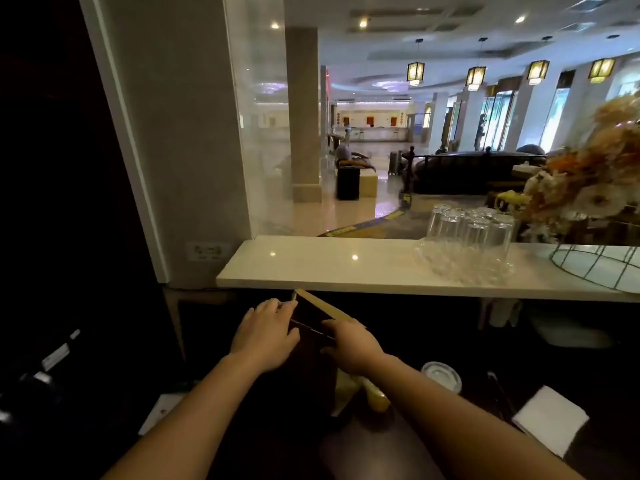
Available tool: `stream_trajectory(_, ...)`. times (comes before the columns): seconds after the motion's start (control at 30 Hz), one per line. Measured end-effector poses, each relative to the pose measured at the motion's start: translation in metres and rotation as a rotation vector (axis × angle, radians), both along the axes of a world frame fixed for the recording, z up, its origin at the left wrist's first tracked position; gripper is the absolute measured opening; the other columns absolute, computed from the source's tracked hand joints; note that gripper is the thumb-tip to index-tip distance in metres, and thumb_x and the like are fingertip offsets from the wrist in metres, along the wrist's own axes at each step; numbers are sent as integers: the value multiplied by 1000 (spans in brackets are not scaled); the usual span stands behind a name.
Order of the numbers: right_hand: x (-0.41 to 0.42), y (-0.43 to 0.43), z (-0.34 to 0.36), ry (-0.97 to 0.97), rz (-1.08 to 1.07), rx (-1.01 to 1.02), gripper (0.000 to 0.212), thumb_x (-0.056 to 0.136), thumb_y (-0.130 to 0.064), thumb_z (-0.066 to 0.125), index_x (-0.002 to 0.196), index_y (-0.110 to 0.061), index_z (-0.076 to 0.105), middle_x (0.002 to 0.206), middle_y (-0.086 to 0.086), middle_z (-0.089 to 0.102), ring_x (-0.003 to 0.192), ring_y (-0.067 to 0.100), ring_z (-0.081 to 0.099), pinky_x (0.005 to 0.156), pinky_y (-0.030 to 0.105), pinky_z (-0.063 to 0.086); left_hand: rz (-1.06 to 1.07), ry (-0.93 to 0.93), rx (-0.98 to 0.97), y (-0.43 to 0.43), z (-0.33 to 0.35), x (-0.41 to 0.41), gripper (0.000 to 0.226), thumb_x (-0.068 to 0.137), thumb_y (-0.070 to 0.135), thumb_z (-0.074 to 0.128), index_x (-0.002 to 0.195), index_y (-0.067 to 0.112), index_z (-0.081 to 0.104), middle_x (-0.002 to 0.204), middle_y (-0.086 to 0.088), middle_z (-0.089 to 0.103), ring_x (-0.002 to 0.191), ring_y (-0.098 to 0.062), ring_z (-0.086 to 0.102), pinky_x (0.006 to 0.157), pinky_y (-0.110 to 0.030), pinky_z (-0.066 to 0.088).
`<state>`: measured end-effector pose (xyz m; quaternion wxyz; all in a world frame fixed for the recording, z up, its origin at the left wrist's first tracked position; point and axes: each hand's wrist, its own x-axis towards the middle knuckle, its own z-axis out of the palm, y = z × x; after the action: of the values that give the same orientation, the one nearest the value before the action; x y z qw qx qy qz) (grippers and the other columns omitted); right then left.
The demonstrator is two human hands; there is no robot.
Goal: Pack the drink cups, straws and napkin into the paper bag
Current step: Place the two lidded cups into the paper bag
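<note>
The brown paper bag (317, 308) stands upright on the dark lower counter, its mouth facing up. My left hand (265, 332) grips the left side of its rim. My right hand (349, 342) holds the right side of the rim. A drink cup with a clear lid (441, 375) stands to the right of the bag. A yellowish cup (375, 396) shows under my right forearm, partly hidden. A white folded napkin (550, 419) lies at the right, with dark straws (497, 393) dimly visible beside it.
A pale stone ledge (311, 263) runs just behind the bag. Several upturned clear glasses (471, 240) stand on the ledge, with a wire basket (602, 263) and dried flowers (588, 174) at the right. A dark wall stands at the left.
</note>
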<state>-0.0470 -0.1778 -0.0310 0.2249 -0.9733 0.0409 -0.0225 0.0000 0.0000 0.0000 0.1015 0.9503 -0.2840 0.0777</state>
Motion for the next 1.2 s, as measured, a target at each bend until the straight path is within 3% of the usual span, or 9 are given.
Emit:
stream_trajectory(0.13, 1, 0, -17, 28, 48, -198, 41, 88, -29, 61, 129, -28, 54, 125, -1, 59, 122, 26, 45, 100, 41, 46, -29, 48, -11, 0, -14, 6, 57, 100, 41, 40, 153, 27, 26, 157, -1, 32, 146, -21, 20, 119, -42, 17)
stream_trajectory(0.23, -7, 0, -30, -36, 87, -218, 24, 87, -25, 61, 111, -28, 59, 111, -3, 62, 114, 23, 46, 88, 37, 49, -89, 70, -3, -7, -23, 9, 52, 102, 42, 35, 152, 28, 28, 159, 0, 28, 149, -19, 12, 121, -41, 7)
stream_trajectory(0.33, -26, 2, -37, -126, 135, -274, 11, 87, -24, 58, 98, -23, 58, 97, -2, 65, 107, 22, 47, 74, 33, 46, -121, 34, 25, -12, -30, 8, 45, 103, 44, 30, 141, 29, 47, 148, 2, 46, 145, -19, 22, 120, -47, 6)
stream_trajectory(0.43, -48, 2, -40, -114, 200, -313, 21, 84, -34, 56, 99, -19, 57, 98, 2, 66, 110, 22, 45, 74, 37, 48, -96, 71, 96, -8, -40, 6, 39, 102, 45, 34, 125, 32, 62, 134, 5, 57, 140, -22, 28, 118, -58, 5)
stream_trajectory(0.53, -62, -4, -41, -49, 196, -305, 37, 76, -51, 49, 95, -22, 61, 94, 1, 63, 107, 23, 45, 72, 36, 46, -88, 44, 177, 3, -52, 8, 35, 94, 42, 51, 128, 35, 59, 142, 3, 50, 148, -26, 9, 117, -62, 1)
stream_trajectory(0.7, -66, -15, -41, 48, 68, -258, 59, 87, -68, 27, 91, -27, 68, 104, -1, 62, 103, 22, 50, 81, 37, 44, -118, 110, 235, 23, -68, 15, 95, 72, 51, 74, 148, 42, 18, 161, -3, 6, 147, -33, -11, 114, -56, 21)
stream_trajectory(0.83, -69, -16, -49, -159, -30, -247, 33, 96, -52, 37, 92, -24, 55, 95, 1, 63, 88, 24, 61, 66, 35, 45, -121, 178, 241, 37, -82, 16, 129, 61, 60, 80, 146, 49, -16, 162, 0, -18, 144, -29, -28, 114, -55, 20)
stream_trajectory(0.93, -69, -13, -52, -254, -90, -223, 19, 93, -40, 51, 101, -23, 54, 95, -1, 63, 86, 21, 60, 63, 31, 44, -87, 218, 218, 46, -90, 16, 135, 55, 71, 78, 147, 45, -18, 159, 4, -29, 139, -22, -35, 115, -51, 18)
stream_trajectory(1.2, -62, 1, -56, -213, -64, -52, 54, 74, -13, 63, 128, -22, 55, 122, -1, 62, 110, 20, 60, 83, 28, 53, -128, 158, 180, 62, -81, 13, 118, 66, 66, 70, 155, 27, 4, 163, 5, -17, 146, -23, -23, 120, -48, 0)
